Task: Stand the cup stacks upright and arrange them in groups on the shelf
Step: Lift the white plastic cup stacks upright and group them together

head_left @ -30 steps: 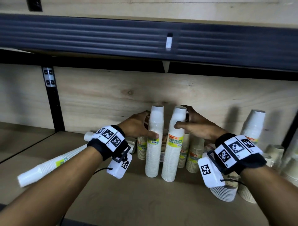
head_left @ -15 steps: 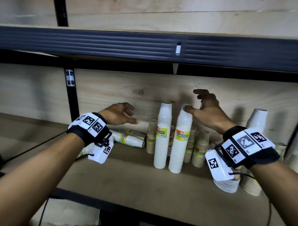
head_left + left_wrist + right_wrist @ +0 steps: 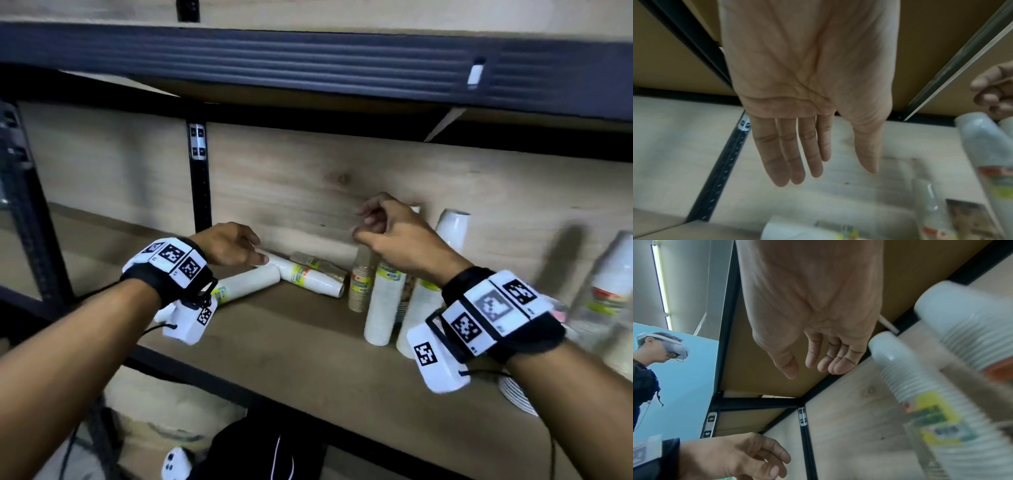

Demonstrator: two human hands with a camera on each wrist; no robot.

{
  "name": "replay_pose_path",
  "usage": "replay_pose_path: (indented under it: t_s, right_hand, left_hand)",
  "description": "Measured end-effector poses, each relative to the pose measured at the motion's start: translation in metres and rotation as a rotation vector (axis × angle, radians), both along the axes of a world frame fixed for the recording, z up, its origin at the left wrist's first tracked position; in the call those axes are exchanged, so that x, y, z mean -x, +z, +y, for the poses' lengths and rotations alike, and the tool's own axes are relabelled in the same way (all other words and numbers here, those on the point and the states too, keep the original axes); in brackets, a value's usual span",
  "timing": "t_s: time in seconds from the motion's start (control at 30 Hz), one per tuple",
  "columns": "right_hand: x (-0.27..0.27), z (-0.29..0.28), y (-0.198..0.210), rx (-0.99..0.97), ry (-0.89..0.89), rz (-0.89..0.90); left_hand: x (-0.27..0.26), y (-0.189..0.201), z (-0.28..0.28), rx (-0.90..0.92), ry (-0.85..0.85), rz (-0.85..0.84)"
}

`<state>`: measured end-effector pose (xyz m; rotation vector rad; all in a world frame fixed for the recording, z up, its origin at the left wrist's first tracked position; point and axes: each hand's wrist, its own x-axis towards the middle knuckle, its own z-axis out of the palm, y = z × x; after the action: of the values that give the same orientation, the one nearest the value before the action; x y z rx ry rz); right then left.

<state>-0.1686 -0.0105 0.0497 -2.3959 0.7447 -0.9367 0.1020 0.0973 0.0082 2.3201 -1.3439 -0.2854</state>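
- Left hand [image 3: 228,247]: fingers straight and together, palm down, holding nothing; hovers over the lying cup stacks at the back of the shelf [image 3: 308,346]. Contact with them can't be judged from the head view; the left wrist view shows an empty palm [image 3: 807,78].
- Right hand [image 3: 399,236]: fingers loosely curled, empty, raised above the standing stacks. Right wrist view confirms nothing in it [image 3: 813,318].
- Two tall white stacks [image 3: 383,308] stand upright side by side; the right forearm and wrist unit cover the nearer one's right side.
- A short brown stack [image 3: 359,284] stands just left of them, against the back wall.
- Three stacks lie flat: a long white one [image 3: 250,286] partly behind the left wrist unit, a second white one [image 3: 310,281] and a brown one [image 3: 318,265] behind it.
- More stacks at far right [image 3: 613,284] are motion-blurred; count and labels unreadable.
- A pile of plates [image 3: 517,397] is cut off by the right forearm.
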Motion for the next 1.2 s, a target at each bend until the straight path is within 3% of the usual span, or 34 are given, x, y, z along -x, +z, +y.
replay_pose_path:
  t_s: [0.17,0.27,0.37,0.43,0.63,0.73,0.83,0.97,1.07,1.2]
  right_hand:
    - [-0.073,-0.012,-0.028,-0.067,0.055,0.141]
    - [-0.113,-0.027,-0.049,-0.056,0.011,0.397]
    - [-0.149,-0.048,-0.078,-0.037,-0.046,0.703]
    - [-0.170,-0.061,-0.097,-0.020,-0.133,0.786]
    - [-0.192,-0.092,-0.133,0.053,-0.341,0.832]
    - [-0.196,-0.103,-0.139,0.068,-0.363,0.856]
    - [-0.190,-0.107,-0.137,0.089,-0.281,0.899]
    - [-0.183,-0.098,-0.128,-0.094,-0.196,0.740]
    - [-0.182,-0.095,-0.113,-0.029,-0.135,0.750]
    - [-0.192,-0.091,-0.089,-0.121,-0.050,0.501]
  left_hand:
    - [-0.040,-0.032,-0.005,-0.118,0.020,-0.002]
    - [-0.065,-0.058,-0.015,-0.229,0.075,-0.125]
    - [-0.084,-0.085,-0.029,-0.292,0.119,-0.146]
    - [-0.092,-0.096,-0.039,-0.305,0.109,-0.142]
    - [-0.107,-0.116,-0.057,-0.321,0.071,-0.155]
    - [-0.111,-0.120,-0.059,-0.331,0.059,-0.153]
    - [-0.113,-0.120,-0.055,-0.295,0.059,-0.160]
    - [-0.113,-0.104,-0.041,-0.177,0.089,-0.179]
    - [-0.111,-0.086,-0.026,-0.067,0.126,-0.199]
    - [-0.115,-0.063,0.000,0.087,0.226,-0.141]
